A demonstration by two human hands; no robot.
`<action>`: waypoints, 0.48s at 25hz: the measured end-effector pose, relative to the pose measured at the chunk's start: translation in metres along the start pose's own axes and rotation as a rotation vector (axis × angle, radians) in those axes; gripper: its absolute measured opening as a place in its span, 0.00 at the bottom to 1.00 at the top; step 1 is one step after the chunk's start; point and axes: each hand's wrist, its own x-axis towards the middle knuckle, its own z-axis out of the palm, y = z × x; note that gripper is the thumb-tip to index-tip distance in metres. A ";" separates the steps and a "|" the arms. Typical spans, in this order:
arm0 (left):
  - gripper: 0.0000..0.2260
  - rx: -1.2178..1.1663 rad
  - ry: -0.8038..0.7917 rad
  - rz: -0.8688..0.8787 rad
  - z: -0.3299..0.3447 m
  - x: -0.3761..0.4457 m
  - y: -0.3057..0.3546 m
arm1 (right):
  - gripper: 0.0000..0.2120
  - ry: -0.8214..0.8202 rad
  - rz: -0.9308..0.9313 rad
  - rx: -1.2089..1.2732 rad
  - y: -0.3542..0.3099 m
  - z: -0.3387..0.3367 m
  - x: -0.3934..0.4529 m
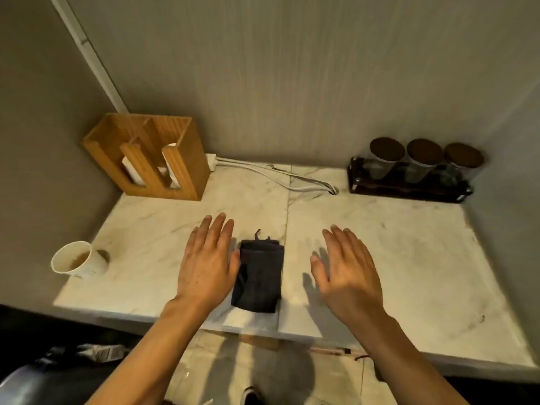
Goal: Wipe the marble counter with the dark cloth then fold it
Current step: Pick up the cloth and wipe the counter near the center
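Note:
The dark cloth (258, 276) lies folded into a narrow rectangle on the white marble counter (409, 258), near the front edge at the middle. My left hand (206, 263) hovers flat and open just left of the cloth, its thumb side at the cloth's left edge. Further off to the right of the cloth is my right hand (347, 270), also open with fingers spread, a strip of bare marble between it and the cloth. Neither hand holds anything.
A paper cup (77, 260) with brown liquid stands at the counter's left edge. A wooden holder (152, 156) sits in the back left corner, with white cables (277, 173) running along the back. A dark tray with three lidded jars (415, 168) is back right.

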 end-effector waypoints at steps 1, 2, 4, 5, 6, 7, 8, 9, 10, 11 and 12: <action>0.24 0.003 -0.017 -0.016 0.008 -0.002 -0.006 | 0.25 0.007 -0.025 0.020 -0.002 0.009 0.000; 0.24 -0.007 -0.018 -0.022 0.014 -0.002 -0.011 | 0.25 0.016 -0.039 0.010 -0.003 0.018 0.001; 0.23 -0.012 -0.071 -0.035 0.033 -0.007 -0.023 | 0.25 -0.101 -0.022 -0.020 -0.007 0.036 -0.002; 0.23 -0.031 -0.088 -0.040 0.041 -0.008 -0.027 | 0.25 -0.137 -0.025 -0.016 -0.009 0.044 -0.001; 0.24 -0.054 -0.106 -0.040 0.048 -0.009 -0.031 | 0.25 -0.161 -0.035 -0.011 -0.010 0.051 0.000; 0.24 -0.070 -0.114 -0.038 0.056 -0.010 -0.035 | 0.26 -0.173 -0.046 -0.006 -0.012 0.058 0.002; 0.24 -0.083 -0.126 -0.038 0.062 -0.010 -0.039 | 0.26 -0.183 -0.050 -0.002 -0.015 0.064 0.003; 0.24 -0.103 -0.141 -0.043 0.069 -0.011 -0.041 | 0.26 -0.185 -0.053 0.020 -0.019 0.069 0.004; 0.24 -0.125 -0.154 -0.055 0.075 -0.011 -0.044 | 0.26 -0.185 -0.059 0.036 -0.024 0.076 0.005; 0.24 -0.142 -0.163 -0.066 0.081 -0.012 -0.046 | 0.26 -0.192 -0.065 0.044 -0.029 0.082 0.008; 0.24 -0.139 -0.165 -0.066 0.087 -0.013 -0.048 | 0.27 -0.205 -0.079 0.046 -0.033 0.090 0.010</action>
